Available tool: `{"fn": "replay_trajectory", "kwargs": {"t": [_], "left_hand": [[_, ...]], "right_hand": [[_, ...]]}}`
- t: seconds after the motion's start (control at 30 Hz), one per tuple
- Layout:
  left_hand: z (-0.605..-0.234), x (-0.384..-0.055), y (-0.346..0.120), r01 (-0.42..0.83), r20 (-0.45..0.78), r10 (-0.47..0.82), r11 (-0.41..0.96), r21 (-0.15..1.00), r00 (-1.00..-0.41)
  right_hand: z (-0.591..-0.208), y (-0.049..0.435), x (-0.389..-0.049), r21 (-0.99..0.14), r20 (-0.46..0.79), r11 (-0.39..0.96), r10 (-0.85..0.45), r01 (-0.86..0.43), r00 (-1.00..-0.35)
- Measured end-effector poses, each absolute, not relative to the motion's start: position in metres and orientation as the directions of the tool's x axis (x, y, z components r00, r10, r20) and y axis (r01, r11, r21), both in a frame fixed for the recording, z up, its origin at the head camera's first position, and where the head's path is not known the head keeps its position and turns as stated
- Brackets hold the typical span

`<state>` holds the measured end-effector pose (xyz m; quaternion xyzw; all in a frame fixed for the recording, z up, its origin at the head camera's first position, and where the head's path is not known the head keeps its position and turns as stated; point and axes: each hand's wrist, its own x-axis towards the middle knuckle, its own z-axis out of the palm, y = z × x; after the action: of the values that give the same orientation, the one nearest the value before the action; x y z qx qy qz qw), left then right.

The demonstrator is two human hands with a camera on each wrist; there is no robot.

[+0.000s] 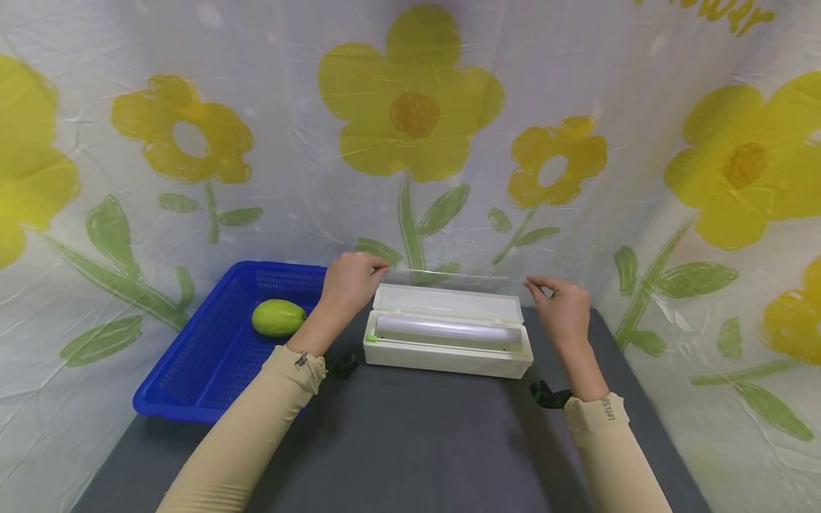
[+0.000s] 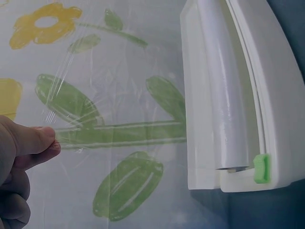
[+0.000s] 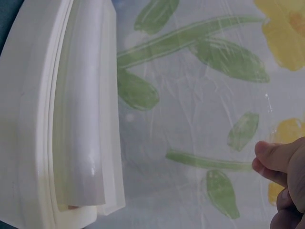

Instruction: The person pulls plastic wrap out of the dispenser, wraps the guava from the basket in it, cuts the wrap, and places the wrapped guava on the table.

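Both hands pinch the edge of a sheet of clear cling film (image 1: 457,275), stretched between them above the dispenser's open lid. My left hand (image 1: 351,283) holds its left corner between thumb and fingertip; my right hand (image 1: 564,308) pinches the right end the same way. In the left wrist view, creased film (image 2: 61,88) runs up from the pinching fingertips (image 2: 46,134). Below and between the hands sits a white cling film dispenser (image 1: 442,360), lid raised at the back. The film roll (image 1: 449,329) lies inside it, and a green slider (image 2: 261,169) sits at its left end.
Left of the dispenser, a blue plastic basket (image 1: 192,410) stands on the dark grey table (image 1: 410,434), partly behind the left forearm. It holds a green oval fruit (image 1: 279,318). A flower-printed curtain (image 1: 282,214) hangs close behind the table and along its sides.
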<state>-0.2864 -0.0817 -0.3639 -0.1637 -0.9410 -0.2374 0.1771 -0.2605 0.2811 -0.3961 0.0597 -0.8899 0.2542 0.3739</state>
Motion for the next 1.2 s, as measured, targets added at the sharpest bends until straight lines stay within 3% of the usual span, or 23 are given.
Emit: {"fn": "replay_trajectory", "kwargs": {"t": [1.2], "left_hand": [[-0.346, -0.280, -0.082, 0.463, 0.506, 0.246, 0.809, 0.363, -0.827]], "right_hand": [[-0.380, 0.286, -0.261, -0.398, 0.749, 0.844, 0.073, -0.359, -0.658]]}}
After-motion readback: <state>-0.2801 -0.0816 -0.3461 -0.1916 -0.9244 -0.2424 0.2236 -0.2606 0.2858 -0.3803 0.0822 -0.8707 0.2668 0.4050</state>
